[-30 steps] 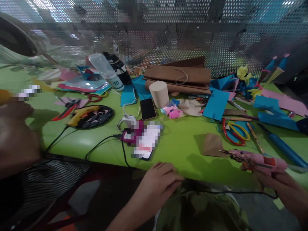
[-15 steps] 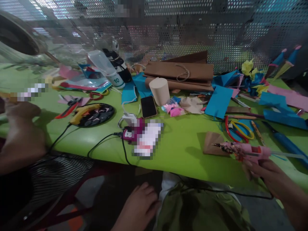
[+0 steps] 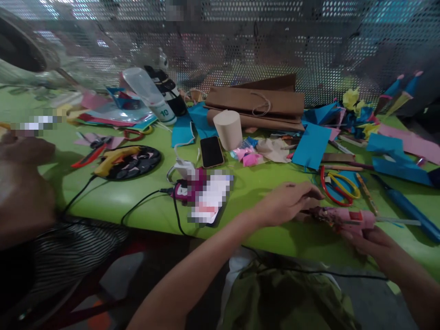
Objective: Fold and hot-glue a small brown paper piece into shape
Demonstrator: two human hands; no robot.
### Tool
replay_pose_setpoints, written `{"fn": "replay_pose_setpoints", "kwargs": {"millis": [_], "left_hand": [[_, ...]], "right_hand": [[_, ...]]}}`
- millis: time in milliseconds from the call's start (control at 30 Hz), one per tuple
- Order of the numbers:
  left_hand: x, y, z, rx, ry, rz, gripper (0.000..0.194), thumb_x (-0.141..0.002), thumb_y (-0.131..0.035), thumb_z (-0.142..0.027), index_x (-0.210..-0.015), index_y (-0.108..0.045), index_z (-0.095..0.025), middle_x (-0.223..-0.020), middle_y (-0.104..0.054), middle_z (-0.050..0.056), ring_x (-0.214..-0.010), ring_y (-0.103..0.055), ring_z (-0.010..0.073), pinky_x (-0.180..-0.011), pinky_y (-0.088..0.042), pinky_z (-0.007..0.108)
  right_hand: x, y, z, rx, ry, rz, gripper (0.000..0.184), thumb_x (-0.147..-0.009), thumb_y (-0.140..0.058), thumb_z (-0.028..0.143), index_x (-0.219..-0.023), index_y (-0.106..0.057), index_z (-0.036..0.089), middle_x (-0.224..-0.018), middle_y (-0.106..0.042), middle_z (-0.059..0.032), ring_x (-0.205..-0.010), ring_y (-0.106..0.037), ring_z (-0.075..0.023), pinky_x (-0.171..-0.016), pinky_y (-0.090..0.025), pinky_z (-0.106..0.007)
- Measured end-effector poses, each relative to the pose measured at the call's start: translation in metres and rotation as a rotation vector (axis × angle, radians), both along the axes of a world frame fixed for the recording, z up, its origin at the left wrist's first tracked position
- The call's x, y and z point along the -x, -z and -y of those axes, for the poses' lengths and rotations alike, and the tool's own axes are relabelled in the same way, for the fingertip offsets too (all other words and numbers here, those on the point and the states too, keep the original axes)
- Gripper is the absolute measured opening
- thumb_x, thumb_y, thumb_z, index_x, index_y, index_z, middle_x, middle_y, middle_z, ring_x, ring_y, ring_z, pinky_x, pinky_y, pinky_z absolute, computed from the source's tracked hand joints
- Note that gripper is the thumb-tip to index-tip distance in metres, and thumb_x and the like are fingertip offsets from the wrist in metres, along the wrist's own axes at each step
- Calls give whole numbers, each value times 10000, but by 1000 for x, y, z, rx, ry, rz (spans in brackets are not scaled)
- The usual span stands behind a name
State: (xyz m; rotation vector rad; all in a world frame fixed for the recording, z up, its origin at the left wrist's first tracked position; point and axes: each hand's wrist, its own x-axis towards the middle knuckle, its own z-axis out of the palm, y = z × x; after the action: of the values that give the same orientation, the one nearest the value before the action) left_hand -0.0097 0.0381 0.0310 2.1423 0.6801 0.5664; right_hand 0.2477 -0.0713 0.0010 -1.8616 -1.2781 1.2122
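My right hand is closed around the grip of a pink glue gun, held low over the green table with its nozzle pointing left. My left hand reaches over the table edge and lies on a small brown paper piece, just left of the nozzle. Its fingers are curled down and close together, and they hide most of the paper. A black cable runs from the gun across my lap.
Red-and-yellow scissors lie just behind the gun. Further back are blue paper, a beige roll, a phone and brown paper bags. A yellow glue gun rests on a black plate. Another person's arm is at the left.
My left hand has come up from my lap onto the table and now covers the brown paper piece. The glue gun in my right hand has dropped slightly.
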Motion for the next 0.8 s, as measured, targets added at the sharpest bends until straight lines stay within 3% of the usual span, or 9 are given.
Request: {"fn": "replay_pose_setpoints", "kwargs": {"millis": [133,233,333,500,633,800], "left_hand": [[-1,23,-10,-51,35,-179,351,-1059,-409,-198,-1350,-594,-260,-1402,-689,8,-1246,-650,205,-1163,-367,414],[4,38,-14,-68,66,-217,341,-1018,-518,-194,-1323,-645,-281,-1435,-672,-9,-1316,-613,212,-1167,-341,405],[9,40,-16,-63,134,-167,328,-985,-591,-198,-1287,-681,-289,-1406,-694,-19,-1341,-598,196,-1178,-320,371],[16,34,-17,-49,204,-143,436,-926,-655,-202,-1345,-654,-321,-1478,-641,-31,-1434,-516,198,-1214,-274,360],[18,35,-18,-47,197,-202,552,-898,-689,-246,-1432,-591,-343,-1568,-553,-32,-1516,-409,227,-1216,-282,394],[18,33,-18,-58,230,-238,576,-908,-629,-224,-1464,-557,-357,-1616,-493,-41,-1549,-356,217,-1242,-239,415]], "right_hand": [[-5,0,0,-2,23,-9,495,-627,-799,709,-714,-809,222,-569,-617,-21,-562,-540,-190,-501,-437,-297],[-10,-1,-2,23,-7,-22,450,-577,-843,655,-757,-846,242,-712,-754,-62,-663,-659,-247,-566,-539,-311],[-11,-3,-1,31,2,-45,445,-548,-856,627,-818,-868,274,-916,-831,-78,-898,-747,-350,-730,-627,-358],[-16,2,5,-15,49,-5,392,-605,-832,607,-845,-872,299,-980,-841,-62,-984,-760,-377,-789,-662,-388],[-33,14,7,1,-9,-82,399,-565,-886,543,-897,-873,321,-1041,-841,-52,-1105,-749,-377,-997,-599,-409],[-41,13,13,38,-38,-45,443,-675,-827,578,-1051,-850,345,-1274,-781,-19,-1264,-678,-358,-1164,-429,-444]]}}
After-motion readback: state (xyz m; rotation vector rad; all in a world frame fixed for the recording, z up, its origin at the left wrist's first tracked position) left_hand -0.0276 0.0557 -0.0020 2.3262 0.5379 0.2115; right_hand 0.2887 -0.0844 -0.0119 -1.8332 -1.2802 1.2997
